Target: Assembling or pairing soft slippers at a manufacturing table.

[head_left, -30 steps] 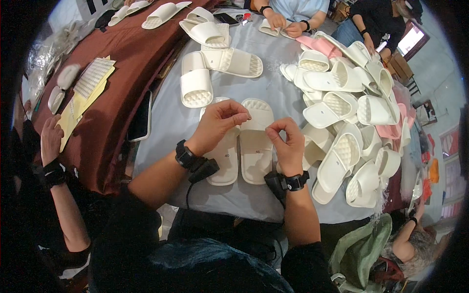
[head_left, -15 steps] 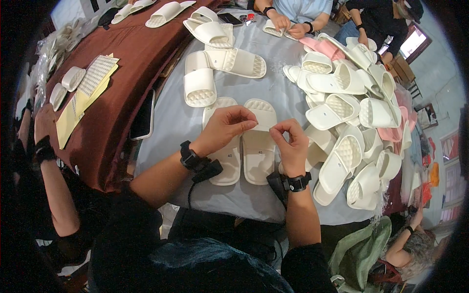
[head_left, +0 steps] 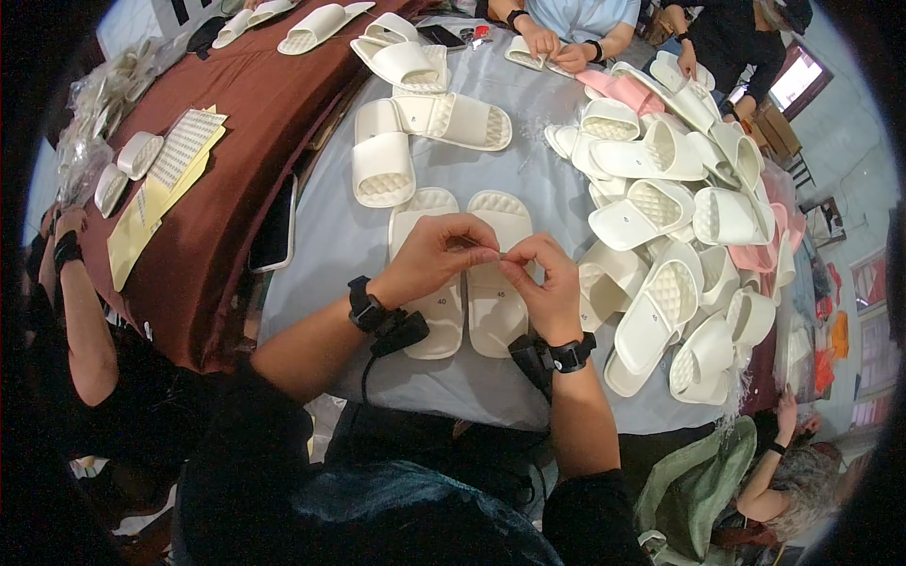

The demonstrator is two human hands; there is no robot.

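Observation:
Two cream slide slippers [head_left: 494, 325] lie side by side, soles up, on the grey table [head_left: 330, 255] just in front of me. Above them my left hand [head_left: 436, 257] and my right hand [head_left: 549, 291] meet fingertip to fingertip. Both pinch something tiny between thumb and forefinger, too small to make out. Each wrist wears a black band with a cable. The hands cover the middle of both slippers.
A big heap of cream slippers [head_left: 679, 222] with some pink ones [head_left: 618, 90] fills the right side. More slippers [head_left: 382, 165] lie beyond my hands. A dark phone [head_left: 276, 226] and yellow sheets [head_left: 156, 193] rest on the brown cloth. Another person's arm [head_left: 80, 302] is at left, and other people's hands [head_left: 557, 42] work across the table.
My fingertips have drawn closer together over the slipper pair and now touch. The slippers have not moved.

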